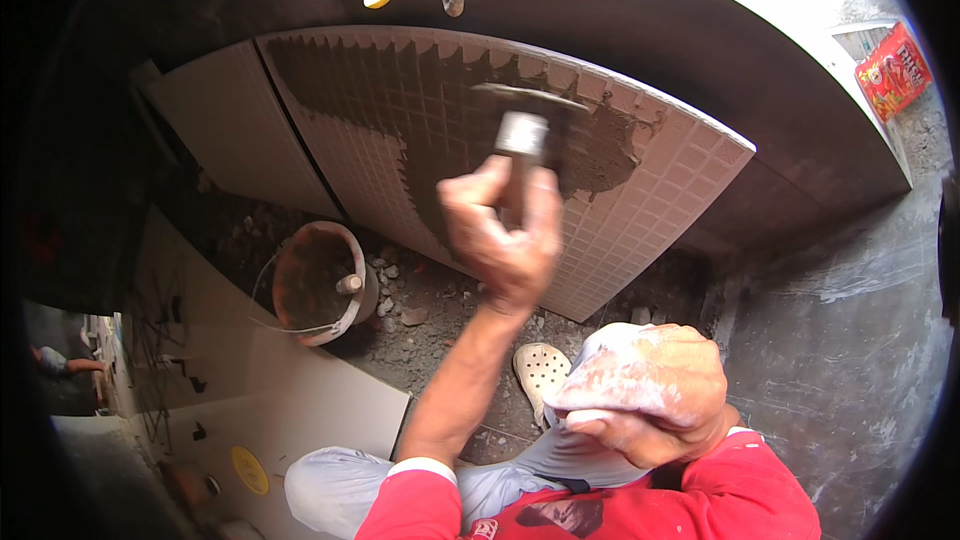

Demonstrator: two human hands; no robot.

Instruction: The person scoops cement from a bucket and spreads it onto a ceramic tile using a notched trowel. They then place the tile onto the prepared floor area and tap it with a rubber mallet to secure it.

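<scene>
Grey mortar point(590, 155) may slump off the leaning ribbed tile point(640, 210) if the left hand point(505, 235), fingers clamped on the trowel point(525, 120), overloads it; right hand point(645, 390) apparently fisted.

A trowel point(530, 115) presses its blade flat on grey mortar point(420, 110) covering the upper half of a leaning, grid-backed tile point(640, 210).

Place: a tiling site in a building under renovation.
Floor: rubble and stones point(410, 315) lay loose on bare ground.
Materials: a grid-backed tile point(660, 200) smeared with grey mortar point(600, 155); a mortar-caked bucket point(315, 285).
Walls: rough cement render point(850, 340).
</scene>
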